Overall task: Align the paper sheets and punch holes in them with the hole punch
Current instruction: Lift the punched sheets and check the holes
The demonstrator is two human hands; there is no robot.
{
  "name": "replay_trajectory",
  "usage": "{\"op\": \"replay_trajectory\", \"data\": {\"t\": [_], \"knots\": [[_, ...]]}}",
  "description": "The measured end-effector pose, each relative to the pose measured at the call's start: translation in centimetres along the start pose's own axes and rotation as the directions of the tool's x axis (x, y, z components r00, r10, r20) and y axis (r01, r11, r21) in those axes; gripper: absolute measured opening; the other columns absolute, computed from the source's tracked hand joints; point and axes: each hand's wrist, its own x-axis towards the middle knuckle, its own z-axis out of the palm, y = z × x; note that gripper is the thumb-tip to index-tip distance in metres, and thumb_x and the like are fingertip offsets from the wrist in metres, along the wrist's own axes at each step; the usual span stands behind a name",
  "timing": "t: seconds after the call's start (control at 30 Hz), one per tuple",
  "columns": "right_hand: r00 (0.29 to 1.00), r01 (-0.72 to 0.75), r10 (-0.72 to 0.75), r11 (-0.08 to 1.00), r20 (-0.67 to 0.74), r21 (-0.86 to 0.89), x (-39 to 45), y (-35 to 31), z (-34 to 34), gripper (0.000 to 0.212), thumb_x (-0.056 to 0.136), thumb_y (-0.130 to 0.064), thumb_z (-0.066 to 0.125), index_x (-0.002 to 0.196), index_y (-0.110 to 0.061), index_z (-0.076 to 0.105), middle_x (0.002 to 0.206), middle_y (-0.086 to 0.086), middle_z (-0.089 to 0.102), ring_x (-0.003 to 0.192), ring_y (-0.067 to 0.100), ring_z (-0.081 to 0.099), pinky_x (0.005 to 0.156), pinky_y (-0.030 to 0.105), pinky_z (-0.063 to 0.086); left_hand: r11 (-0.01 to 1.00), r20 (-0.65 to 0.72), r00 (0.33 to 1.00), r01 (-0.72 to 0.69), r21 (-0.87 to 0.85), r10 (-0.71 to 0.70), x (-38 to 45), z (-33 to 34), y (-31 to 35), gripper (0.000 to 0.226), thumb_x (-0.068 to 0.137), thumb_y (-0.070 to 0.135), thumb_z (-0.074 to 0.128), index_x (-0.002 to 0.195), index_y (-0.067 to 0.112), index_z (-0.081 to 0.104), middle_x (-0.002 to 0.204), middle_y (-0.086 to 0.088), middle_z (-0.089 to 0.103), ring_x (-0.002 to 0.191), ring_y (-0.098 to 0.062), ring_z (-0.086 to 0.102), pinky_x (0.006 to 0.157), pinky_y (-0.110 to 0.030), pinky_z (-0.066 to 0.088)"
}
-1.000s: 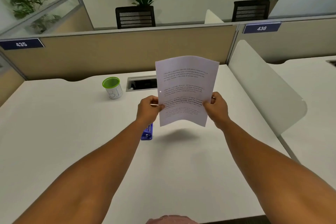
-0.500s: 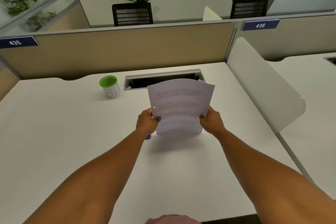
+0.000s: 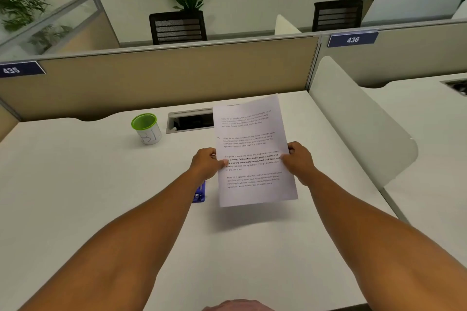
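A stack of white printed paper sheets (image 3: 252,139) is held upright above the white desk (image 3: 75,184), its lower edge lifted off the surface with a shadow under it. My left hand (image 3: 206,163) pinches the stack's left edge and my right hand (image 3: 298,159) pinches its right edge. A small hole shows on the left edge. The blue hole punch (image 3: 199,193) lies on the desk just below my left wrist, mostly hidden by my forearm.
A green-rimmed white cup (image 3: 147,129) stands at the back left. A cable slot (image 3: 189,121) opens in the desk behind the sheets. A beige partition (image 3: 164,76) closes the back, and a white divider panel (image 3: 358,121) stands on the right.
The sheets dropped to the desk half a second ago and are now lifted again, flatter and more upright. Both hands rose with them and kept their hold.
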Motion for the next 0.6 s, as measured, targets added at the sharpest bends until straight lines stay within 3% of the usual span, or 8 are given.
{"op": "replay_trajectory", "data": {"t": [0.27,0.4,0.6], "knots": [[0.992,-0.116,0.114,0.992,-0.050,-0.054,1.6,0.9,-1.0,0.027,0.085,-0.005,0.047,0.110,-0.009,0.057,0.102,0.005,0.057,0.088,0.025,0.057,0.073,0.031,0.046,0.992,0.104,0.987,0.127,-0.014,-0.125,1.5,2.4,1.1,0.040,0.085,0.014,0.075,0.122,0.009,0.062,0.123,-0.006,0.066,0.105,-0.023,0.060,0.089,-0.033,0.045],[0.985,-0.162,0.157,0.984,-0.071,-0.077,2.7,1.6,-1.7,0.026,0.085,-0.008,0.047,0.109,-0.011,0.057,0.101,0.004,0.056,0.085,0.024,0.056,0.070,0.030,0.045,0.985,0.142,0.975,0.173,-0.017,-0.169,2.8,4.0,1.5,0.030,0.087,0.010,0.072,0.116,0.009,0.065,0.124,-0.007,0.067,0.109,-0.025,0.061,0.100,-0.037,0.048],[0.980,-0.189,0.179,0.972,-0.083,-0.142,4.9,2.7,-3.4,0.027,0.084,-0.009,0.047,0.107,-0.010,0.061,0.103,0.004,0.060,0.081,0.022,0.056,0.057,0.024,0.040,0.980,0.172,0.967,0.199,-0.033,-0.190,4.8,6.8,2.4,0.032,0.088,0.006,0.069,0.120,0.010,0.066,0.122,-0.004,0.069,0.112,-0.023,0.064,0.105,-0.042,0.048]]}}
